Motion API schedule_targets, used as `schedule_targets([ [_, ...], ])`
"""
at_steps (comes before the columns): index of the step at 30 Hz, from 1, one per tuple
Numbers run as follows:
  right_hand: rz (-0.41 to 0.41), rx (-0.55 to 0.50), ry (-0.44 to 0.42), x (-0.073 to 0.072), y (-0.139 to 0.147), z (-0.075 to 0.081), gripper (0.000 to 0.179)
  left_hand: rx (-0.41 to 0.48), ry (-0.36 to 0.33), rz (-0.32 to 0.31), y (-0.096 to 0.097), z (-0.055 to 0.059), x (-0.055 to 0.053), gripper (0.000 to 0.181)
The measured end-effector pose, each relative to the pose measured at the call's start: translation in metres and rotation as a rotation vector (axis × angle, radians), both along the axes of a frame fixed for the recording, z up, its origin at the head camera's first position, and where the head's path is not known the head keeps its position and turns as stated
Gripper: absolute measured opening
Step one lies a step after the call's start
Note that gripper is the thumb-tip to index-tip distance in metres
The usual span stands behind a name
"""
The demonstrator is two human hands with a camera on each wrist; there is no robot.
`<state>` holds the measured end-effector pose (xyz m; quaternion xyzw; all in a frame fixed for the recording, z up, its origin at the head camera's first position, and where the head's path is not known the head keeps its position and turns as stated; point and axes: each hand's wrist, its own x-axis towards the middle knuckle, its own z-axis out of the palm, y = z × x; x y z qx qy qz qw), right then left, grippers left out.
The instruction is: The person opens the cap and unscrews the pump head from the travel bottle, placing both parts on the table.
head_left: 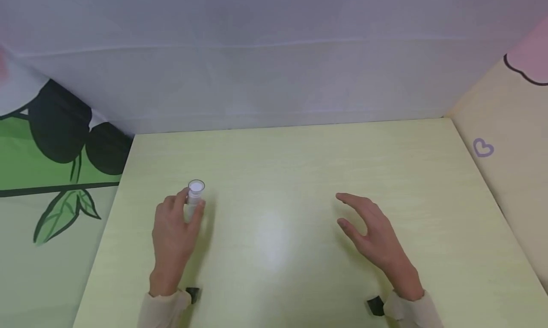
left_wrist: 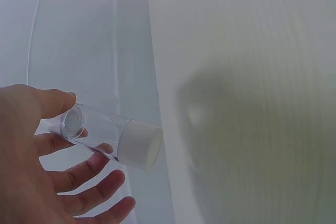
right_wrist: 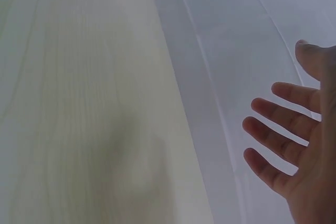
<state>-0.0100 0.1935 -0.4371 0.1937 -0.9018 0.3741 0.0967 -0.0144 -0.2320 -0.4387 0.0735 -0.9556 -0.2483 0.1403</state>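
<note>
Between the thumb and fingers of my left hand (head_left: 173, 230) is a small clear plastic bottle (head_left: 195, 194), pinched near its upper end. In the left wrist view, the bottle (left_wrist: 102, 128) shows a see-through cylinder with a clear rim at the thumb and a white band or cap (left_wrist: 139, 145) at the other end. The other left fingers (left_wrist: 100, 198) are spread below it. My right hand (head_left: 374, 233) hovers over the right half of the table, holding nothing. Its thumb and fingers are apart and loosely bent, as the right wrist view also shows.
A pale wood-grain table (head_left: 274, 166) lies under both hands. Behind it hangs a whitish cloth (head_left: 274, 85). The left panel (head_left: 47, 275) carries a leaf drawing, and the right panel (head_left: 509, 194) a small purple heart.
</note>
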Motion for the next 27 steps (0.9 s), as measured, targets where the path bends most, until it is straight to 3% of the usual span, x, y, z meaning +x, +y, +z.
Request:
schedule_targets([
  [9,0.011,-0.052,-0.039,0.001,-0.008,0.001,0.060,-0.014,0.067,-0.072,0.012,-0.006,0.003,0.044],
  [19,0.059,-0.104,-0.066,0.000,-0.014,0.001,0.056,0.016,0.097,-0.138,0.027,-0.004,0.005,0.042],
  [27,0.091,-0.153,-0.048,-0.001,-0.018,-0.002,0.057,-0.016,0.124,-0.191,0.039,-0.006,0.007,0.044],
])
